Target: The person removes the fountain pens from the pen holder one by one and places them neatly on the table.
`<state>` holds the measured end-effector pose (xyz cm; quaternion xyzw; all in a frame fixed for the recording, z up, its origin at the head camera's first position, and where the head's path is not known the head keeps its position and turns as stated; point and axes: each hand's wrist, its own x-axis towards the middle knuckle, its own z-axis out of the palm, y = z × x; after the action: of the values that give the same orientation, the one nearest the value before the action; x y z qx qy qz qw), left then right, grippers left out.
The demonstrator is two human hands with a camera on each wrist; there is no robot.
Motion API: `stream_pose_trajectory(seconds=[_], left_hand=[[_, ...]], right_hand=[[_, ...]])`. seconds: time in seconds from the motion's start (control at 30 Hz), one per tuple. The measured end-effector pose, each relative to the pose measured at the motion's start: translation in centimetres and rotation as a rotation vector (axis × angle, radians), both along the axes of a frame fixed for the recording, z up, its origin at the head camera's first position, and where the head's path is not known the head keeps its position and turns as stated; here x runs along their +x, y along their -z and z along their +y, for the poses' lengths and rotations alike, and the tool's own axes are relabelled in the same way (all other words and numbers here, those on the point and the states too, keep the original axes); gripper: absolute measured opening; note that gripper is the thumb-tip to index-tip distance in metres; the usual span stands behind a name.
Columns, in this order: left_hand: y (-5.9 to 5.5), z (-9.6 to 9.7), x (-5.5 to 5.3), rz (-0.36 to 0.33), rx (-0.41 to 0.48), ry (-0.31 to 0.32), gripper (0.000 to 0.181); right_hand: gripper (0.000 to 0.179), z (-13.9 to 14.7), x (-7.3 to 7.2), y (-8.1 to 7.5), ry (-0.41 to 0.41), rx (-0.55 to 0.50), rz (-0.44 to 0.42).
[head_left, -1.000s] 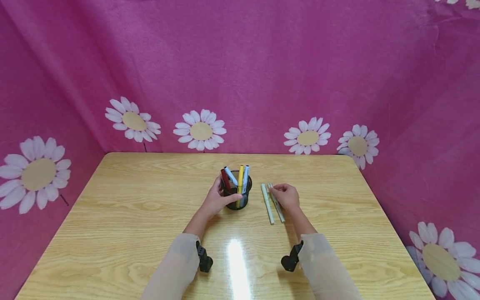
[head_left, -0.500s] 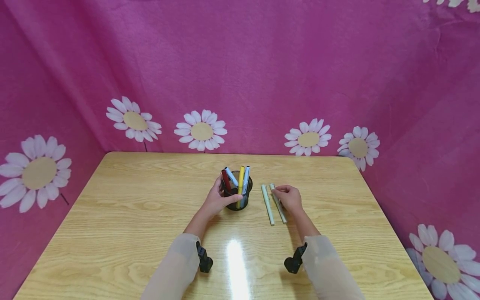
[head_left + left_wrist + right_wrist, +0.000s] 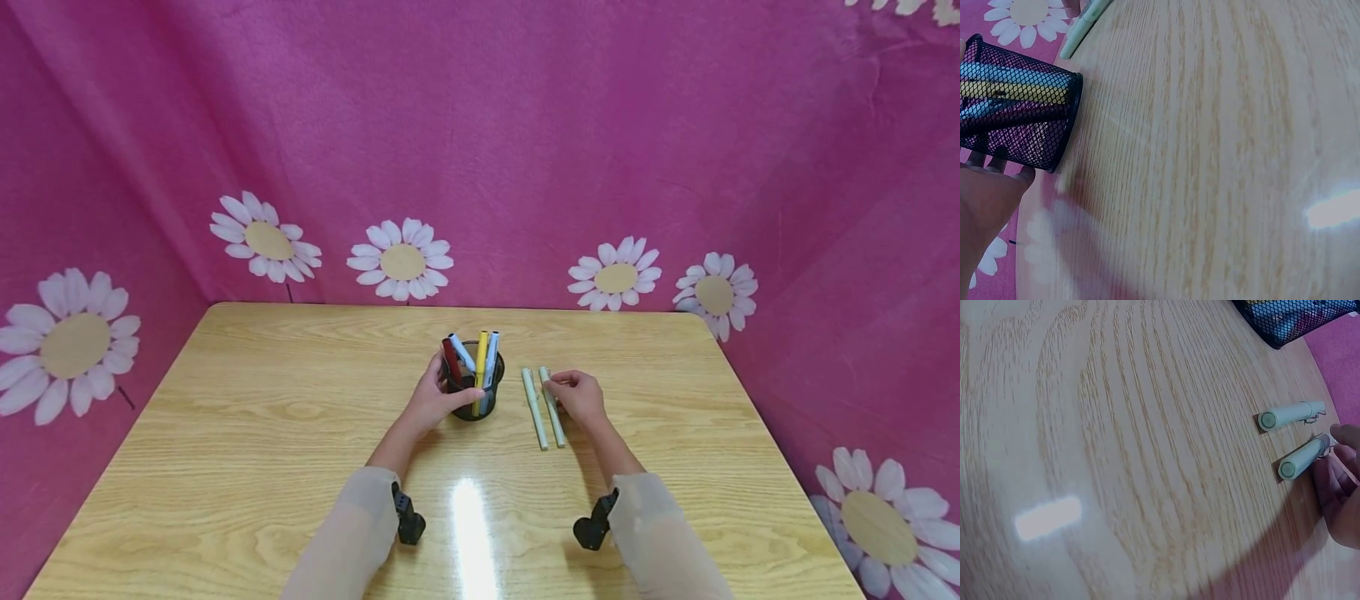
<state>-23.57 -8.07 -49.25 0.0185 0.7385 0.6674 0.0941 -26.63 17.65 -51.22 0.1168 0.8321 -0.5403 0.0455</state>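
Note:
My left hand (image 3: 433,402) grips a black mesh pen holder (image 3: 1019,115), thumb across its near side and fingers round its left. The holder stands upright, with a dark red pen (image 3: 452,360), a yellow pen (image 3: 482,354) and two light blue pens (image 3: 492,357) inside. To its right lie two pale green pens side by side, the left pen (image 3: 535,410) untouched. The right pen (image 3: 1302,459) is pinched near its clip by the thumb and fingertips of my right hand (image 3: 581,398). Part of that grip is hidden in the head view.
The wooden table (image 3: 262,433) has a bright light reflection (image 3: 474,533) near its front. A pink cloth (image 3: 495,150) with white daisies hangs behind and at both sides. Black wrist cameras (image 3: 408,521) sit at the sleeve cuffs.
The right pale green pen has shifted a little and its near end has swung left, so it lies nearly parallel to the other. My left hand and the holder have stayed still.

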Motion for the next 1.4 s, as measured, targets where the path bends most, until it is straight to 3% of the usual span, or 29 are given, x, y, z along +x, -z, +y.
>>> stream_pose_trajectory(seconds=[0.37, 0.87, 1.07, 1.4], left_hand=[[0.1, 0.0, -0.1, -0.005, 0.004, 0.008, 0.1], [0.2, -0.1, -0.2, -0.009, 0.03, 0.016, 0.099], [0.1, -0.2, -0.2, -0.019, 0.021, 0.016, 0.101], [0.0, -0.1, -0.1, -0.026, 0.01, 0.015, 0.098]], right_hand=[[0.03, 1.1, 0.1, -0.9, -0.045, 0.051, 0.027], [0.034, 0.5, -0.2, -2.4, -0.074, -0.034, 0.035], [0.034, -0.5, -0.5, -3.4, -0.075, -0.116, 0.042], [0.036, -2.8, -0.4, -5.2, -0.084, -0.176, 0.136]])
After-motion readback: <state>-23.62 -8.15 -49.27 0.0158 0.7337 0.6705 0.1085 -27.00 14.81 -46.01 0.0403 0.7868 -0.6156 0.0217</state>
